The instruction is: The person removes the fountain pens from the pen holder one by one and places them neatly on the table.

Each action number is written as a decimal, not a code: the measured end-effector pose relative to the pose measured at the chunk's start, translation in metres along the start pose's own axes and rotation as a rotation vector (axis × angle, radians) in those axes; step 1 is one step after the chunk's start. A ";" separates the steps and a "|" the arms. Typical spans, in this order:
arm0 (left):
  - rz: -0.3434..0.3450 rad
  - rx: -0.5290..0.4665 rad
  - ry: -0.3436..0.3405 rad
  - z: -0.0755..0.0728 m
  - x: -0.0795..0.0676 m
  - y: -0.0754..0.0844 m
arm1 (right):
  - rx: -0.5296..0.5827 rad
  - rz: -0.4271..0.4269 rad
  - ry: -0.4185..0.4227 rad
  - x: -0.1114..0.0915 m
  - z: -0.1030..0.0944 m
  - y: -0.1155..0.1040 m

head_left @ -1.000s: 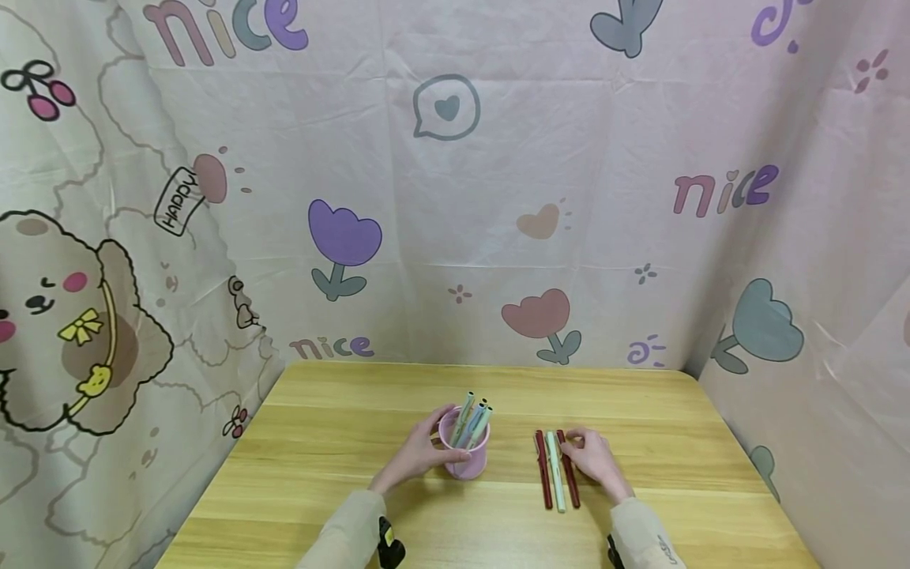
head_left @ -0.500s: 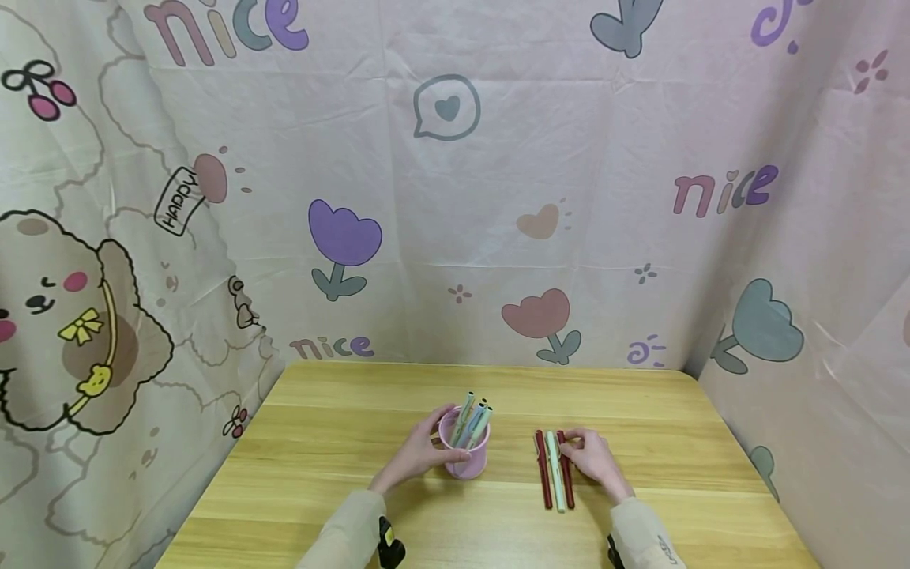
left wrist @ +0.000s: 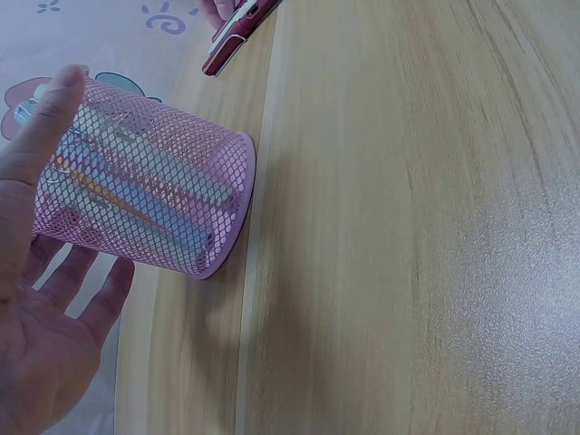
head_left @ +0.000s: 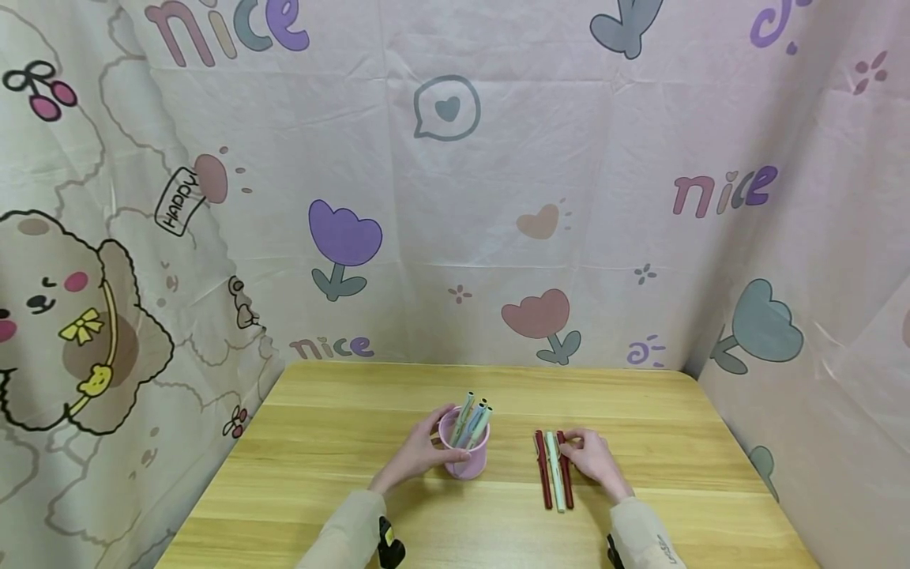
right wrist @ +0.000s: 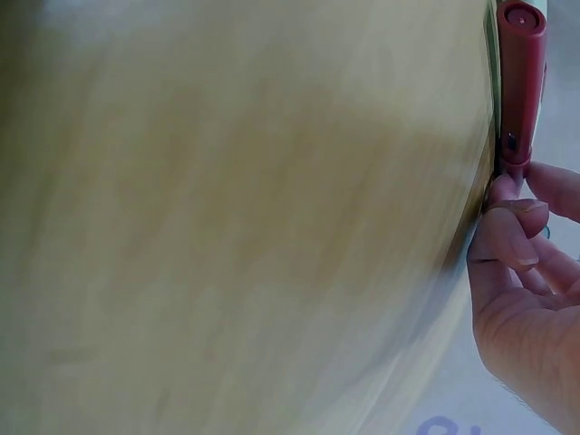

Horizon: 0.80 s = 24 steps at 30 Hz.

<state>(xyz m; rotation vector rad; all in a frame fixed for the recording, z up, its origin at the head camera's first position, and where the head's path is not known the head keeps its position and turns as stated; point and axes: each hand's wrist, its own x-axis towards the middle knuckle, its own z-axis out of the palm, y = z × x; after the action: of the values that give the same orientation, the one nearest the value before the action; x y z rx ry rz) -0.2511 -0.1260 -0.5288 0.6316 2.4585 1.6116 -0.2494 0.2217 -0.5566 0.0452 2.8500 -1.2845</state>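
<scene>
My left hand [head_left: 419,454] holds a pink mesh pen cup [left wrist: 172,181], thumb on one side and fingers on the other. Several pale pens [head_left: 471,423] stand leaning inside it. To the right, a dark red pen [head_left: 543,470], a pale green pen [head_left: 555,472] and a second dark red pen [head_left: 568,482] lie side by side on the table. My right hand [head_left: 592,456] pinches the rightmost red pen near its far end. The right wrist view shows this red pen [right wrist: 521,86] end-on, with the fingertips [right wrist: 521,217] curled at it.
A light wooden table [head_left: 341,403] carries everything. Printed cloth [head_left: 455,197] hangs behind it and along both sides. Bare wood lies between the cup and the row of pens.
The rightmost red pen's near end has swung slightly left, closer to the pale green pen, with my right hand at it. My left hand and the cup have stayed put.
</scene>
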 end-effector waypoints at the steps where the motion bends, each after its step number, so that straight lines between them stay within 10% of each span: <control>1: -0.001 -0.003 -0.001 0.000 0.000 0.000 | -0.003 0.000 0.000 0.000 0.000 0.000; 24: -0.008 -0.043 -0.006 0.000 0.000 0.000 | 0.015 0.026 -0.003 0.001 0.001 -0.003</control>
<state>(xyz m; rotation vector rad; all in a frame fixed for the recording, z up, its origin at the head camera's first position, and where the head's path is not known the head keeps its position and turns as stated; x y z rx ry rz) -0.2510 -0.1259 -0.5287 0.6188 2.4128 1.6522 -0.2501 0.2190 -0.5555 0.0809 2.8277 -1.2996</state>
